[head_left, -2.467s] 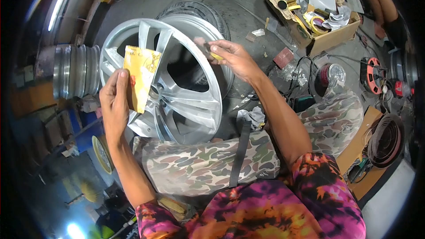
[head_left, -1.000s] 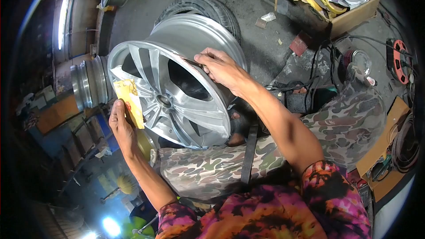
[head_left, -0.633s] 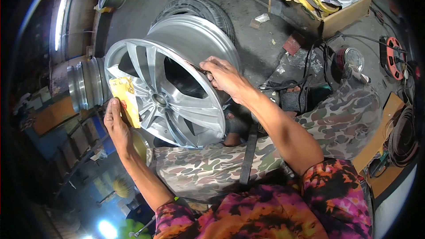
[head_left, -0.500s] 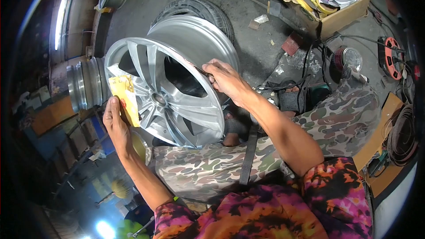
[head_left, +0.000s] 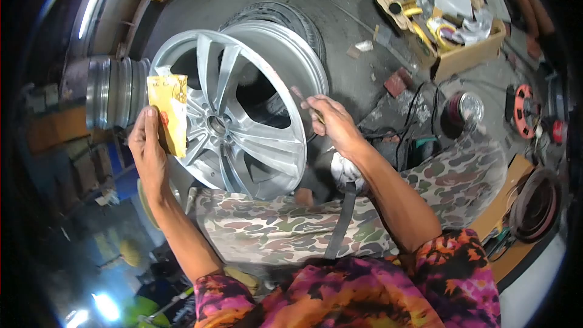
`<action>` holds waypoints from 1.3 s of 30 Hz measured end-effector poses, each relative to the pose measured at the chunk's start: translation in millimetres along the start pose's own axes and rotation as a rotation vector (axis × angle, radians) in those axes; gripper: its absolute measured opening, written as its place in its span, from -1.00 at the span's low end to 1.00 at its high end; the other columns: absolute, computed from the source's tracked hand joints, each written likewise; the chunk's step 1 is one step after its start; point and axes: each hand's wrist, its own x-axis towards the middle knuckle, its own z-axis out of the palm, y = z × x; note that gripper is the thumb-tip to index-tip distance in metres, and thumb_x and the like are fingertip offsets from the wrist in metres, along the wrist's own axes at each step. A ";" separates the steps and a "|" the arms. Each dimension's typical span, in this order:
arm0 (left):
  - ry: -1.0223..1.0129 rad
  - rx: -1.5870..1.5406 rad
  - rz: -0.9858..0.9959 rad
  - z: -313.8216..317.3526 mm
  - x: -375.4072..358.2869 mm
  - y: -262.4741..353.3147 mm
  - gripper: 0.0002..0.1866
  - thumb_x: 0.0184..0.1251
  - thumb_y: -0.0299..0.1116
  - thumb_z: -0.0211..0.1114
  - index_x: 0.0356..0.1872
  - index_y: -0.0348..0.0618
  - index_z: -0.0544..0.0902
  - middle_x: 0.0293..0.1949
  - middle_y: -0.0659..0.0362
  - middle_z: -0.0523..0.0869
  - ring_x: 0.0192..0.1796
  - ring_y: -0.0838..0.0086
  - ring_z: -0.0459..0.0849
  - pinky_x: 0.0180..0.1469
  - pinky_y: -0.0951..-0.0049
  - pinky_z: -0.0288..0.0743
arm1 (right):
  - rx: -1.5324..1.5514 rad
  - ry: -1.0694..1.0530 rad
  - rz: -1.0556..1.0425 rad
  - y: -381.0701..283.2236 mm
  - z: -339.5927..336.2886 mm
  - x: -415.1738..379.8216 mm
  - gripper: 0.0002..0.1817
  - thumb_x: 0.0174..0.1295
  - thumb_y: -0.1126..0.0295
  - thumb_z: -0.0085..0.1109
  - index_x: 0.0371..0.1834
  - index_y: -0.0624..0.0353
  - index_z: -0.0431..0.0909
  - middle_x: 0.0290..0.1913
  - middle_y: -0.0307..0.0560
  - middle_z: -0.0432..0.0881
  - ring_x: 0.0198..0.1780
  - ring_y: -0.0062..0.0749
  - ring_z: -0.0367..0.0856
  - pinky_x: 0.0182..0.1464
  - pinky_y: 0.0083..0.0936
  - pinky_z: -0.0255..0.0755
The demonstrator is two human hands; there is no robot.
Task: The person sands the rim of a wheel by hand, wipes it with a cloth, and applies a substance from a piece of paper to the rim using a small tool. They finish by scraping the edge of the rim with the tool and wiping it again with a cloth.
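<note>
My left hand point(head_left: 150, 146) pinches a stiff yellow card point(head_left: 168, 109) with dark print and a pale smear, held in front of the left side of a silver alloy wheel point(head_left: 249, 136). In my right hand point(head_left: 337, 124) is a small putty knife point(head_left: 300, 95), its narrow blade pointing up and left. The blade sits just off the wheel's right rim edge, apart from it. The wheel stands tilted, spoked face towards me, close against my camouflage-covered legs. My right fingers hide most of the knife's handle.
Behind the wheel lies a black tyre point(head_left: 273, 11). More wheels point(head_left: 118, 92) are stacked at left. A cardboard box point(head_left: 467, 58) of tape rolls and scraps sits back right, near a red block point(head_left: 398, 82), a tin point(head_left: 466, 108), cables point(head_left: 419, 109) and an orange-red reel point(head_left: 522, 110).
My right hand has drawn the putty knife back from the wheel's rim, to the right and down. My left hand and the yellow card have shifted up slightly. The camera view has turned a little.
</note>
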 end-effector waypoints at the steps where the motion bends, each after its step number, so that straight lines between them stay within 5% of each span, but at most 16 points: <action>1: -0.008 0.025 0.026 -3.5 0.4 0.2 -0.65 0.72 -0.17 0.15 -0.17 -0.24 0.69 -0.34 0.42 0.56 -0.32 0.78 0.37 -0.29 0.65 0.24 | 0.026 -0.012 0.004 -4.3 -7.4 0.7 -0.75 0.58 0.21 0.08 0.00 0.16 0.58 -0.42 -0.40 0.33 -0.47 -0.71 0.27 -0.40 -0.70 0.17; 3: 0.000 0.074 0.088 -7.8 0.0 6.0 -0.65 0.72 -0.16 0.15 -0.28 -0.19 0.59 -0.36 0.42 0.50 -0.32 0.77 0.32 -0.30 0.64 0.17 | -0.033 -0.026 -0.103 -22.9 -16.8 -2.4 -0.74 0.60 0.25 0.08 0.04 0.23 0.61 -0.32 -0.31 0.54 -0.43 -0.67 0.40 -0.39 -0.67 0.26; 7: 0.057 0.122 0.130 -11.5 -12.4 14.5 -0.60 0.71 -0.12 0.14 -0.29 -0.25 0.57 -0.37 0.40 0.48 -0.30 0.73 0.31 -0.27 0.61 0.20 | -0.584 0.013 -0.479 -79.2 -19.6 -15.7 -0.76 0.57 0.28 0.18 0.06 0.23 0.63 -0.26 -0.26 0.65 -0.35 -0.70 0.51 -0.29 -0.63 0.45; 12: 0.089 0.061 0.232 -6.9 -19.6 10.7 -0.60 0.69 -0.12 0.15 -0.29 -0.28 0.59 -0.41 0.35 0.50 -0.30 0.72 0.36 -0.25 0.59 0.26 | -1.138 0.012 -0.583 -131.1 3.2 -22.3 -0.74 0.58 0.29 0.13 0.05 0.28 0.66 -0.26 -0.22 0.72 -0.35 -0.67 0.53 -0.27 -0.61 0.42; 16: 0.056 0.034 0.292 -7.8 -23.7 6.9 -0.58 0.69 -0.12 0.16 -0.27 -0.32 0.58 -0.44 0.33 0.50 -0.33 0.72 0.37 -0.27 0.58 0.27 | -1.412 -0.104 -0.622 -152.0 20.5 -22.8 -0.77 0.58 0.36 0.11 0.05 0.30 0.65 -0.23 -0.13 0.70 -0.18 -0.49 0.62 -0.11 -0.51 0.49; 18: 0.036 0.039 0.273 -14.7 -23.8 2.2 -0.61 0.68 -0.15 0.19 -0.16 -0.37 0.63 -0.34 0.33 0.57 -0.25 0.74 0.42 -0.19 0.63 0.33 | -1.604 -0.281 -0.860 -158.3 25.3 -20.3 -0.80 0.48 0.45 0.20 0.06 0.32 0.65 -0.16 -0.01 0.65 -0.12 -0.27 0.64 -0.01 -0.40 0.51; 22: 0.043 0.047 0.236 -20.8 -30.0 -3.9 -0.62 0.67 -0.17 0.23 -0.01 -0.41 0.69 -0.23 0.31 0.66 -0.16 0.75 0.52 -0.07 0.68 0.42 | -1.705 -0.346 -0.853 -165.6 34.5 -27.0 -0.73 0.33 0.56 0.31 0.09 0.28 0.66 -0.07 0.04 0.60 -0.05 -0.05 0.61 0.08 -0.26 0.50; 29: 0.030 0.055 0.167 -23.9 -40.0 1.4 -0.58 0.66 -0.12 0.24 0.02 -0.41 0.70 -0.18 0.25 0.69 -0.13 0.73 0.56 -0.01 0.67 0.45 | -1.977 -0.532 -1.112 -178.8 40.5 -6.5 -0.69 0.26 0.53 0.35 0.09 0.20 0.68 -0.09 -0.01 0.59 -0.04 -0.06 0.52 0.04 -0.21 0.42; 39: 0.084 0.122 0.162 -27.7 -46.8 -7.6 -0.57 0.67 -0.11 0.22 0.04 -0.41 0.70 -0.16 0.22 0.71 -0.11 0.70 0.60 0.01 0.64 0.47 | -2.160 -0.571 -1.103 -193.7 52.9 3.7 -0.57 0.18 0.55 0.32 0.16 0.07 0.68 -0.07 -0.09 0.53 -0.01 -0.11 0.47 0.05 -0.22 0.36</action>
